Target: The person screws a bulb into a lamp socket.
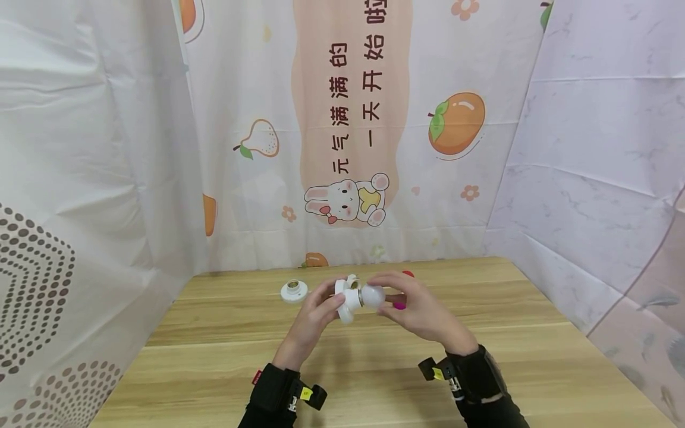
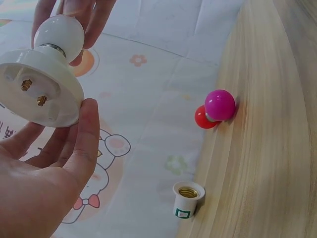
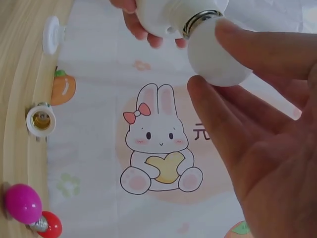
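Two coloured bulbs [image 2: 220,105] partly behind the right-hand fingers [image 1: 390,279]

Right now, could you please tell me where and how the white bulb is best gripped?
Probably by its round globe, from the right, as the right hand does: the metal neck faces the socket, which the left hand holds, leaving the globe exposed.

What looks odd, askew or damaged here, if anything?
Only the backdrop: in the head view its printed rabbit lies sideways, as if hung a quarter turn off. No spill or damage shows; the white bulb in the right hand and white socket in the left hand look intact.
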Motion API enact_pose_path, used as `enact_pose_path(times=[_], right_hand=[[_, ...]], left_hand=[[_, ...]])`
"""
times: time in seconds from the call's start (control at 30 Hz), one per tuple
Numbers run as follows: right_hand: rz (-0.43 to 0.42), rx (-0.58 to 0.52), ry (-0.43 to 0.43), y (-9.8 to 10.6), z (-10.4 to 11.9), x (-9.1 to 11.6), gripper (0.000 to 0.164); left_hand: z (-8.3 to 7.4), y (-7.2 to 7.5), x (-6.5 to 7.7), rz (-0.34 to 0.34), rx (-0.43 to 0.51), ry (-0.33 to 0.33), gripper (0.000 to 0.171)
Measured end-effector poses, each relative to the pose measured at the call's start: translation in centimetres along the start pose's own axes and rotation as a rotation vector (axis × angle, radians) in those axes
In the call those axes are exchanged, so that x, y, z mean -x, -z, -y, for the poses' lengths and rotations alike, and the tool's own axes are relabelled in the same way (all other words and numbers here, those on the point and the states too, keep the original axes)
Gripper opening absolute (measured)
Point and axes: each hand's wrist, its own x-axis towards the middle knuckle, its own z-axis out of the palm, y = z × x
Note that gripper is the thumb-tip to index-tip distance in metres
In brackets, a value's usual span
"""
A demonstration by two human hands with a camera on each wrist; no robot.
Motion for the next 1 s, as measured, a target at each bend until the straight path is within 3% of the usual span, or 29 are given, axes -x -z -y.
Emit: enact_pose_path(times=[0.4,1.0], right_hand=[[-0.023,0.065,0.038,-0.23,-0.25,-0.09,0.055],[0.007,0.095,-0.043,-0.04,-0.13,-0.14,0.05]], left_hand=[[0.01,-0.05,-0.09,0.009,0.008,-0.004,0.052],[0.12,0.06,-0.01,0.004,-0.002,-0.003,0.052]])
